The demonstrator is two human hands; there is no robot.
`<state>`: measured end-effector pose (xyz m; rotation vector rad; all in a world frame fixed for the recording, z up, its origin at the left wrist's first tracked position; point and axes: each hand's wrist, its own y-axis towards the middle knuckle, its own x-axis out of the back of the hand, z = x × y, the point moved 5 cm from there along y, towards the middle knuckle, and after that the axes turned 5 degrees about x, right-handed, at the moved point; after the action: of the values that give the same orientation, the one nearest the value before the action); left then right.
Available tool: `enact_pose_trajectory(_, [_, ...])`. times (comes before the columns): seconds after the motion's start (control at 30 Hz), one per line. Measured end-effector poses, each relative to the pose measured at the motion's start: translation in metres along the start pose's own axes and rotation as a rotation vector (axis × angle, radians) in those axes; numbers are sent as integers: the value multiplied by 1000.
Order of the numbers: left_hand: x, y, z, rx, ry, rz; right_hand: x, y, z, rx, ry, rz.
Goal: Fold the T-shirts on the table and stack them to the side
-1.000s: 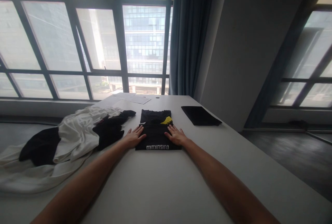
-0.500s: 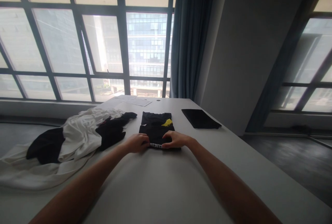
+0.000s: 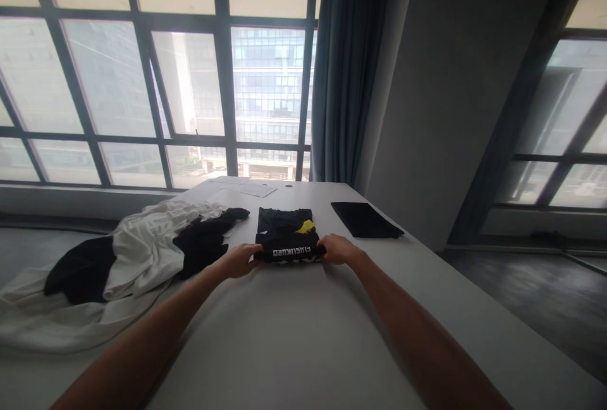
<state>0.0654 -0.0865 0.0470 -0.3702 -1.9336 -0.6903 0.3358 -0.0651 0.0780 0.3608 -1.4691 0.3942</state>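
Note:
A black T-shirt [image 3: 284,223], partly folded, lies on the white table ahead of me. Its near part is doubled over into a thick edge with upside-down white lettering, and a yellow print shows farther up. My left hand [image 3: 241,260] is closed on the left end of that near edge. At the right end, my right hand [image 3: 340,250] pinches the same edge between thumb and fingers. The fingertips of both hands are partly hidden by the cloth.
A loose heap of white and black clothes [image 3: 142,248] lies on the left of the table [image 3: 284,340]. Toward the right edge is a flat folded black garment [image 3: 365,219]. Sheets of paper [image 3: 251,188] lie at the far end, before the windows and a blue curtain [image 3: 336,81].
Both hands have moved apart, from the middle of the near edge to its two ends. The near edge is turned up farther, and more white lettering shows.

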Motion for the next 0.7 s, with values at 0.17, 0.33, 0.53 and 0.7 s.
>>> enact_pose_trajectory(0.17, [22,5,1,38,-488,-116,15,-6,-25,155,475,-17])
enact_pose_trajectory(0.33, [44,7,-7,115,-952,-169,50,-16,-29,306,961,-310])
enact_pose_trajectory(0.53, [41,13,3,257,-825,-357,38,-1,-24,103,756,-584])
enact_pose_trajectory(0.7, [32,30,29,343,-627,-431,19,20,-26,-40,476,-642])
